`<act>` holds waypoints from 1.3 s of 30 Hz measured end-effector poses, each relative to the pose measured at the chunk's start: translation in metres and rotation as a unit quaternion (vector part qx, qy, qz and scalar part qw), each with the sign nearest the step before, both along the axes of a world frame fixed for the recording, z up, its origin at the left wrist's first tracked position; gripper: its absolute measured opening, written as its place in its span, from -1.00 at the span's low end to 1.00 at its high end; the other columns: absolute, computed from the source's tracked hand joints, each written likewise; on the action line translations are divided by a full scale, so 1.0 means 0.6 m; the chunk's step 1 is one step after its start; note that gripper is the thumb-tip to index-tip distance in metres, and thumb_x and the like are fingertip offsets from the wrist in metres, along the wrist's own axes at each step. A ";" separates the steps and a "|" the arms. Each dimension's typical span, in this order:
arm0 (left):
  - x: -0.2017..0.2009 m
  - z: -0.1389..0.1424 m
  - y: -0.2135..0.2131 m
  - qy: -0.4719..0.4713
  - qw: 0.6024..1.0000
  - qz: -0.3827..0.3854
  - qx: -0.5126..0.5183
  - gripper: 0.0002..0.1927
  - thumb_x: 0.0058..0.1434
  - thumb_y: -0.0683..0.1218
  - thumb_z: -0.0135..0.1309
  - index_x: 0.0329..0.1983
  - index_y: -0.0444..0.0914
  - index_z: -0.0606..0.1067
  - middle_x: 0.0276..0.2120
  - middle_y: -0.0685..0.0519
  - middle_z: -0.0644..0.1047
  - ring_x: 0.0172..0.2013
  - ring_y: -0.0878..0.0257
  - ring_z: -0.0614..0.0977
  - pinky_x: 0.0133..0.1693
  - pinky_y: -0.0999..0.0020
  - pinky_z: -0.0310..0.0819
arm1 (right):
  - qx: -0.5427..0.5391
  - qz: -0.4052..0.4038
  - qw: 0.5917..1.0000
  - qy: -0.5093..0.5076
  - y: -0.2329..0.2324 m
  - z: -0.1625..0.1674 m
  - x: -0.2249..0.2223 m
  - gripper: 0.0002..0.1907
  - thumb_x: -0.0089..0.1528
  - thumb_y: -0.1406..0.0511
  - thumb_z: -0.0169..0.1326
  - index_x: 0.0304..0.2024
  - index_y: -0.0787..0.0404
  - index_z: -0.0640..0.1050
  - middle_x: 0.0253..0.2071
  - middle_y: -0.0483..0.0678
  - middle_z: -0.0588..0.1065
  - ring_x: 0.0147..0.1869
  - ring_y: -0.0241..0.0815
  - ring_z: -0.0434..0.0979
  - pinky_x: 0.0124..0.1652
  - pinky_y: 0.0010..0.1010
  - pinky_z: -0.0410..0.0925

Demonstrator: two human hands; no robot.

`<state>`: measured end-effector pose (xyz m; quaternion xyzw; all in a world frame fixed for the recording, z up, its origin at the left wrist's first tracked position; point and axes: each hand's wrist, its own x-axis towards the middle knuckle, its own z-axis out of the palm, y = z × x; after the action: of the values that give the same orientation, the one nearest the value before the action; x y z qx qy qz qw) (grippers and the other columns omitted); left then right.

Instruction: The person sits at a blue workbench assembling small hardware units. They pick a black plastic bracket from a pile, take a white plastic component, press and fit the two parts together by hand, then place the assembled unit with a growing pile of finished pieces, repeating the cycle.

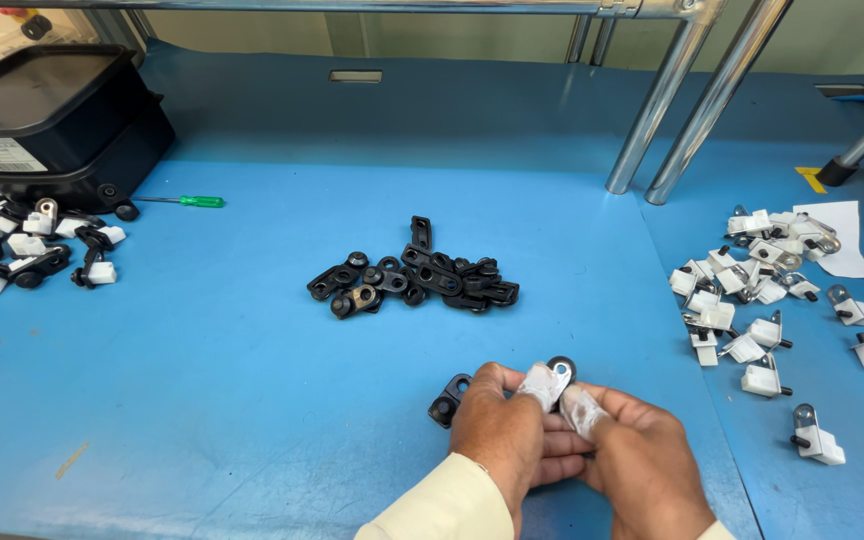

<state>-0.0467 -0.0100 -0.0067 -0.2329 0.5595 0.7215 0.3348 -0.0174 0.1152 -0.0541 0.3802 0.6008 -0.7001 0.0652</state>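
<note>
Where the desk (252, 400) runs lower centre, left hand (497, 430) grips a black bracket (449, 398), right hand (642, 455) alongside; taped fingers (542, 383) of both pinch a metal ring (561, 368), steadying it. Black pile (417, 278) centre; white parts (752, 300) right.

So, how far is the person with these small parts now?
Seemingly done: joined black-and-white pieces lie at the left edge. In hand: the left hand and right hand together hold a black clip with a metal ring tab. Left: a pile of black clips mid-mat and many white parts on the right.
</note>
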 end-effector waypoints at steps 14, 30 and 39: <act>-0.003 0.009 -0.008 -0.009 0.999 -0.053 0.004 -0.80 0.40 -0.10 -0.25 0.02 -0.21 0.31 -0.18 -0.18 0.65 -0.22 0.04 0.76 -0.16 0.20 0.74 | -0.071 -0.004 0.997 -0.020 0.012 0.018 0.005 -0.66 0.34 0.40 -0.07 0.10 0.46 0.55 -0.13 0.19 0.61 -0.08 0.00 0.61 -0.04 -0.12 0.52; -0.017 0.002 -0.067 0.190 0.972 -0.075 -0.113 -0.73 0.24 -0.27 0.04 0.00 -0.23 0.56 -0.38 -0.09 0.69 -0.48 0.19 0.74 -0.51 0.35 0.63 | -0.053 0.016 0.997 0.047 -0.007 0.041 -0.019 -0.69 0.32 0.29 0.05 0.06 0.29 0.59 -0.14 0.06 0.61 -0.12 -0.11 0.62 -0.10 -0.27 0.50; -0.199 -0.026 -0.505 0.235 0.883 0.160 -0.374 -0.70 0.39 -0.27 -0.09 0.17 -0.29 0.46 -0.20 -0.17 0.66 -0.42 0.00 0.71 -0.40 0.15 0.65 | 0.067 0.128 0.989 0.010 -0.024 0.009 -0.016 -0.77 0.30 0.36 0.08 -0.01 0.28 0.63 -0.17 0.02 0.68 -0.23 -0.22 0.63 -0.25 -0.41 0.51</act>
<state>-0.1659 -0.3127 -0.0222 -0.2507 0.8051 0.5362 -0.0377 -0.0270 0.1005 -0.0485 0.2963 0.6907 -0.6481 0.1230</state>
